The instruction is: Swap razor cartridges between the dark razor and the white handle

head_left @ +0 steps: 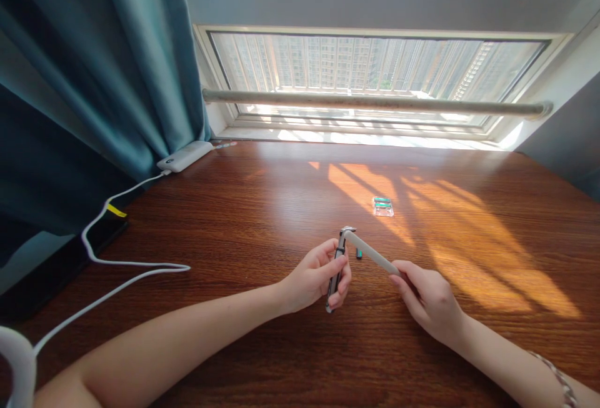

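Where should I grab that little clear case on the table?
Probably by its left and right edges, pinched from above: the case lies flat and low on the table, and its green-striped pieces run across between those edges.

The bare left hand partly hides a slim black-and-silver handle, while the bare right hand covers the right end of a pale grey stick. The near-left edge cuts off a curved white object.

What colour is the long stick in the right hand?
The stick is pale greyish white; it shows best in the head view.
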The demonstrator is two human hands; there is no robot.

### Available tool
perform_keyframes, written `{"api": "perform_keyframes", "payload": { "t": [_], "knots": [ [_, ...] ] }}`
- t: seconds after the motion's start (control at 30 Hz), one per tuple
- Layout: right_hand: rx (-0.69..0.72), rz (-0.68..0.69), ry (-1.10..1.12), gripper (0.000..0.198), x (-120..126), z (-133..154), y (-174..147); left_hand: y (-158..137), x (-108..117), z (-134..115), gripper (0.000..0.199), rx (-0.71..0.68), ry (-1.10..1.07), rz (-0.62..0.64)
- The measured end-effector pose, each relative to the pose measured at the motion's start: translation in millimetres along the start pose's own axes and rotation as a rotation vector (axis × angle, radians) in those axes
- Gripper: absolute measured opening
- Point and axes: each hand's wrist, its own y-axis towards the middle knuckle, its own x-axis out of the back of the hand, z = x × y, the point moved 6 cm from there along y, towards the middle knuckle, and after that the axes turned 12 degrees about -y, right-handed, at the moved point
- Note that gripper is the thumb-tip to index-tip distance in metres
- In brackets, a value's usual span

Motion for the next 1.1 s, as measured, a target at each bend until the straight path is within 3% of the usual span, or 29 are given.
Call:
{"api": "perform_keyframes", "payload": {
  "t": [0.3, 0.5, 0.8, 1.1],
  "knots": [
    [-0.027, -0.009, -0.016, 0.010, 0, -2, 0, -1, -1, 0, 0.016, 0.024, -0.074, 0.014],
    [-0.089, -0.028, -0.001, 0.013, 1, -8, 1, -2, 2, -2, 0.024, 0.068, -0.137, -0.044],
    [-0.048, -0.058, -0.034, 0.012, 0, -10, 0, -5, 9, -4, 0.034, 0.169, -0.241, -0.059],
    [0.006, 0.018, -0.052, 0.012, -6, -4, 1, -5, 9, -4, 0.037, 0.170, -0.241, -0.048]
  ]
}}
